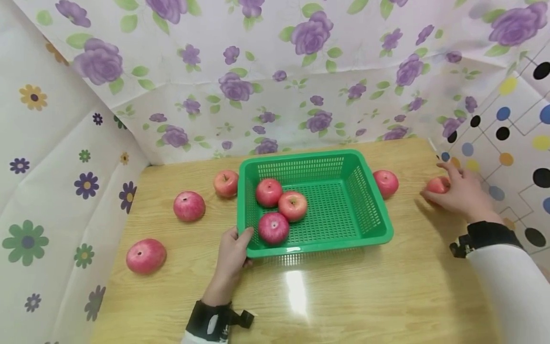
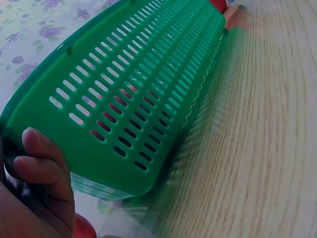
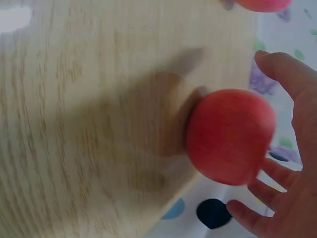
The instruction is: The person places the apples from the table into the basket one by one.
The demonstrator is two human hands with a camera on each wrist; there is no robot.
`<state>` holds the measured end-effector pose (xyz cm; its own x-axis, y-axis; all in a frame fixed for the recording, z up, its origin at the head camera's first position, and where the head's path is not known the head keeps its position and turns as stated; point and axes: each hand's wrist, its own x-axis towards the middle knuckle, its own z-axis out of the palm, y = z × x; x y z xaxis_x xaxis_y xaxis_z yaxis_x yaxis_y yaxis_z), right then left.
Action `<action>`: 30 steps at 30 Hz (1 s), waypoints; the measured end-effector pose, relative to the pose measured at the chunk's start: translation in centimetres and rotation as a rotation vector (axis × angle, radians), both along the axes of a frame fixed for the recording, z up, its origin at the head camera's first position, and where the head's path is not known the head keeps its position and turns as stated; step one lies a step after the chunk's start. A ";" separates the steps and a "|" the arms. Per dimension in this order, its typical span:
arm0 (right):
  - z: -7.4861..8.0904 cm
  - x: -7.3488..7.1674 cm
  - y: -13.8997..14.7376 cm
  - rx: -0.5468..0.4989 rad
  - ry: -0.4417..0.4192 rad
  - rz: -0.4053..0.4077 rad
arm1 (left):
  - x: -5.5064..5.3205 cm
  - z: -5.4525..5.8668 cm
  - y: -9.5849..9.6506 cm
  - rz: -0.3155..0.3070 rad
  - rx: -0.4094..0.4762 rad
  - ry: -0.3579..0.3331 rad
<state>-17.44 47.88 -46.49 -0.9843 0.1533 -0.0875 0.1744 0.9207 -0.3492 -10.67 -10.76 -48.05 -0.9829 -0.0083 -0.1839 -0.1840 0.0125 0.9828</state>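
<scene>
My left hand (image 1: 232, 251) grips the front left corner of a green plastic basket (image 1: 318, 249), thumb over the rim and fingers curled underneath in the left wrist view. Inside the basket's left part are a red apple (image 1: 269, 192), a paler apple (image 1: 293, 206) and a dark pink apple (image 1: 273, 228). At the table's right side, my right hand (image 1: 466, 193) reaches around another red apple (image 3: 231, 137). Its thumb and fingers are spread apart around this apple in the right wrist view; firm contact cannot be made out.
Left of the basket, apples lie on the wooden table (image 1: 343, 296): one near its wall (image 1: 226, 183), one farther left (image 1: 189, 206), one at the front left (image 1: 146, 256). Another apple (image 1: 386, 184) sits beside the basket's right wall. Patterned sheets (image 1: 258, 71) enclose the back and sides.
</scene>
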 end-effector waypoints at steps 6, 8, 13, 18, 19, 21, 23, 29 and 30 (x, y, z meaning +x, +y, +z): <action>-1.9 -0.6 0.1 -0.018 -0.015 -0.024 | -0.1 -0.1 0.0 -0.013 0.017 -0.013; -2.6 -0.7 0.3 -0.015 -0.009 -0.032 | 0.0 0.3 0.1 -0.022 0.017 -0.019; -4.1 -0.9 0.6 0.004 0.009 -0.085 | 0.5 2.5 0.4 -0.035 -0.005 -0.016; -4.3 -0.8 0.1 0.000 0.019 -0.125 | 0.7 3.3 0.4 -0.027 -0.017 -0.012; -4.2 -0.8 -0.1 -0.003 0.018 -0.130 | 0.6 3.0 0.4 -0.027 -0.014 -0.012; -4.0 -0.7 -0.4 -0.012 0.018 -0.134 | 0.4 2.4 0.3 -0.030 -0.003 -0.025; -3.9 -0.6 -0.7 -0.020 0.018 -0.134 | 0.2 1.6 0.1 -0.029 0.006 -0.030; -4.0 -0.7 -1.2 -0.022 0.044 -0.134 | -0.1 0.1 -0.3 -0.013 0.025 -0.008; -4.0 -0.8 -1.3 -0.022 0.047 -0.134 | -0.1 0.0 -0.3 -0.012 0.023 -0.002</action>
